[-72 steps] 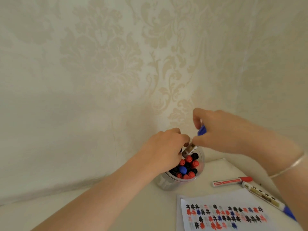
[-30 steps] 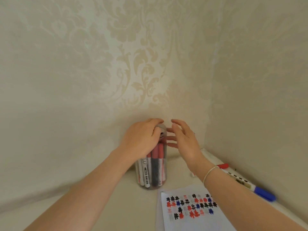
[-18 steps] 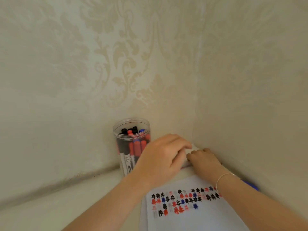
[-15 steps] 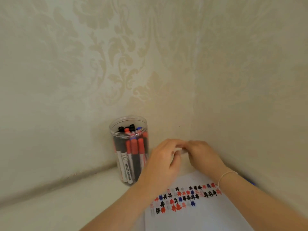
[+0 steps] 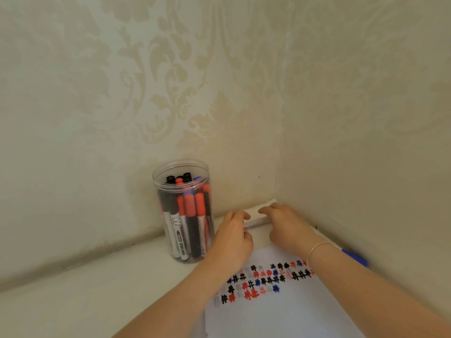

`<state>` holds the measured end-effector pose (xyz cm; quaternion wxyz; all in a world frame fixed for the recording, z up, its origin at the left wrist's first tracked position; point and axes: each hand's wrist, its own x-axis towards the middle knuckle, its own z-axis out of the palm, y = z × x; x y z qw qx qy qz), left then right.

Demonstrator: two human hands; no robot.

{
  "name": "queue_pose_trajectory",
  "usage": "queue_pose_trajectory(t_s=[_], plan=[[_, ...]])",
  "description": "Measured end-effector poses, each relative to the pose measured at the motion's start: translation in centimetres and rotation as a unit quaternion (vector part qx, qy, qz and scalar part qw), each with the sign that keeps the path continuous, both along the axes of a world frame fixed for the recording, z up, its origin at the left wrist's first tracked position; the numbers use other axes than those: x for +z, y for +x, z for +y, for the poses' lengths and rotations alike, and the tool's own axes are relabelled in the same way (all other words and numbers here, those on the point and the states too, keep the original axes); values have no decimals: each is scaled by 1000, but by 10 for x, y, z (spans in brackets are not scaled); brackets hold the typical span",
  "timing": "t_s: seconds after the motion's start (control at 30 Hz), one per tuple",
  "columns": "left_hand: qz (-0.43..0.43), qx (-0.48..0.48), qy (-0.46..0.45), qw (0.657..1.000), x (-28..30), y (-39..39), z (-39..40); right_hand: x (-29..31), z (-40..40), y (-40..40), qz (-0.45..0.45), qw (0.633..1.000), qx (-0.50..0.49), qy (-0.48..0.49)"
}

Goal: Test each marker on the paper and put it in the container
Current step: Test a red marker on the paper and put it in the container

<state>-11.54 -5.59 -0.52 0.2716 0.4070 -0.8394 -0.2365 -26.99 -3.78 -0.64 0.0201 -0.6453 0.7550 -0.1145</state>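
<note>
Pale counter (image 5: pixel 73 296) in a wallpapered corner: left hand (image 5: pixel 231 242) and right hand (image 5: pixel 288 228), fingers curled, jointly pinching a white-barrelled marker (image 5: pixel 256 222) beside the clear cylindrical plastic container (image 5: pixel 183 211).

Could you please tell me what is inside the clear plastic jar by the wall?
The clear plastic jar holds upright red, black and blue markers, caps up. Those at the back are hidden behind the front ones, so their count is unclear.

Cream damask wallpaper (image 5: pixel 170 76) on two walls meeting in a corner (image 5: pixel 280 142), above a pale tabletop (image 5: pixel 73 301); thin bracelet (image 5: pixel 317 248) on a wrist.
</note>
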Motion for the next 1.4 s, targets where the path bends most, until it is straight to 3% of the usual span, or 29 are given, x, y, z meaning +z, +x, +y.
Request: queue_pose_trajectory(t_s=[0.13,0.2,0.27,0.33,0.37,0.4,0.43,0.47,0.5,0.8,1.0,1.17,1.4], plan=[[-3,9,19,1000,-5,6,-4,-3,-10,3,194,980,36,20],[6,18,22,1000,-6,8,-6,0,-12,5,238,970,50,13],[27,23,37,999,-6,9,-7,4,-13,3,244,965,42,-84],[45,25,72,996,-6,8,-7,11,-13,0,136,976,-36,-166],[54,21,92,994,-7,7,-6,18,-10,1,2,979,-73,-191],[66,12,111,992,-6,5,-5,25,-8,2,-191,957,-96,-196],[78,0,126,989,-5,2,-5,31,-6,3,-375,903,-98,-185],[89,-17,133,987,-1,-1,-3,37,-5,6,-502,844,-82,-172],[99,-37,132,986,0,-3,-3,40,-2,10,-564,808,-62,-158],[32,-149,74,985,28,-3,-4,40,13,19,-611,779,10,-140],[11,-176,46,983,36,-2,3,49,23,24,-563,812,20,-152],[44,-172,27,984,39,1,9,60,36,26,-585,796,31,-150],[106,-175,95,974,47,-1,17,65,50,28,-602,782,34,-159]])
